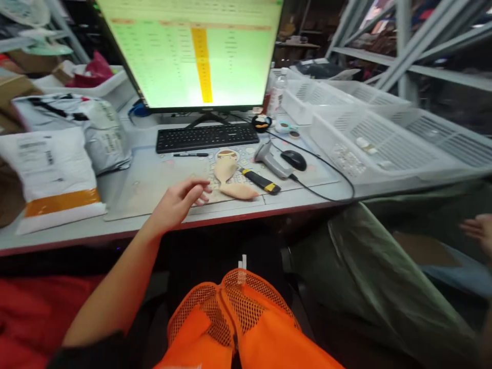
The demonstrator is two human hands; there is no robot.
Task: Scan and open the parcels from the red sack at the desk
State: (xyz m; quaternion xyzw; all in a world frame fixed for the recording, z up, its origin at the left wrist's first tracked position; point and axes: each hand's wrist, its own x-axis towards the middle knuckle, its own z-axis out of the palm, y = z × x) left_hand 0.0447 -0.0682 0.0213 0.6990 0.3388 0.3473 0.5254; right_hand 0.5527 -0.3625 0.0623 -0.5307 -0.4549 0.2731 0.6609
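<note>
My left hand [182,201] hovers over the front edge of the desk, fingers loosely apart and nothing in them. Just right of its fingertips lie two beige, soft-looking rounded pieces [239,191], touching each other. A black and yellow utility knife [260,180] rests beside them. Behind the knife is a grey barcode scanner [272,161] with its cable, close to a black mouse [294,160]. At the far right edge, partly cut off, my right hand [478,231] is stretched out above a green sheet-lined container [384,266], its fingers extended and holding nothing visible.
A monitor [154,61] stands behind a black keyboard [207,136] and a pen [191,155]. White parcels [57,169] are stacked at left. White plastic baskets [384,154] with small items line the right, near a bottle [277,92]. The scanner cable [326,197] loops along the desk edge.
</note>
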